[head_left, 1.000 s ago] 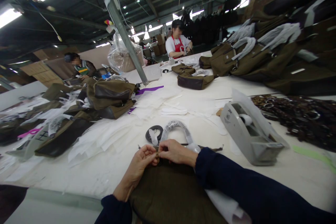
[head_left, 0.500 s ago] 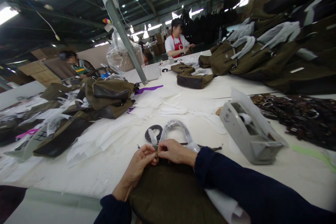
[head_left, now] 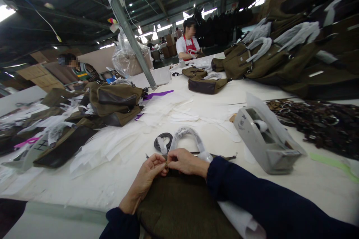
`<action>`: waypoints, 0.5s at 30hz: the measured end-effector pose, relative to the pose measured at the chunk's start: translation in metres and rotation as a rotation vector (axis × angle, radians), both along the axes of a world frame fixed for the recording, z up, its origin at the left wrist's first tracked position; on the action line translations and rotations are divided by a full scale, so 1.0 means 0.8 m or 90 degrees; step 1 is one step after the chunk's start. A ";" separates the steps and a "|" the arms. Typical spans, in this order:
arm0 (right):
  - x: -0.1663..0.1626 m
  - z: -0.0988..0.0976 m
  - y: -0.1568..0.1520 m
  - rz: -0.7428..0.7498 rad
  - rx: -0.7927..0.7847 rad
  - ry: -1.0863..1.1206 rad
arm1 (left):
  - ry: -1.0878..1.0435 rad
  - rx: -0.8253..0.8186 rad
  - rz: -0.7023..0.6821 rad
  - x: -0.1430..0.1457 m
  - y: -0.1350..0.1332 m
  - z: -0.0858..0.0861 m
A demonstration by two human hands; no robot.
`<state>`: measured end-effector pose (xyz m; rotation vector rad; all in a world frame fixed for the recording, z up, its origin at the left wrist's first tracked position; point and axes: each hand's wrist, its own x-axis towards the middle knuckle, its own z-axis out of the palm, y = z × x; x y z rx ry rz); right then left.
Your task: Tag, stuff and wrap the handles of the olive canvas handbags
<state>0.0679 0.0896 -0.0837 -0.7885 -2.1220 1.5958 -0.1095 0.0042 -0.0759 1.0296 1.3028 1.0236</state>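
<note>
A dark olive bag (head_left: 179,209) lies in front of me on the white table (head_left: 117,179). At its top edge my left hand (head_left: 147,177) and my right hand (head_left: 186,162) meet, fingertips pinched together on a small metal piece (head_left: 166,164), likely a zipper pull. Just beyond my hands the bag's handle (head_left: 187,136), wrapped in clear plastic, arches over the table. Both sleeves are dark navy.
A grey tape dispenser (head_left: 265,138) stands to the right, a dark tape roll (head_left: 163,142) beyond my hands. Olive bags (head_left: 116,102) and white paper sheets (head_left: 112,145) lie at left. Dark metal hardware (head_left: 322,123) heaps at right. Two people (head_left: 189,43) work further along.
</note>
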 end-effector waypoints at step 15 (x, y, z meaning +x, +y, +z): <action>-0.004 -0.009 0.002 -0.014 0.013 -0.017 | -0.013 0.007 0.000 0.000 0.001 -0.001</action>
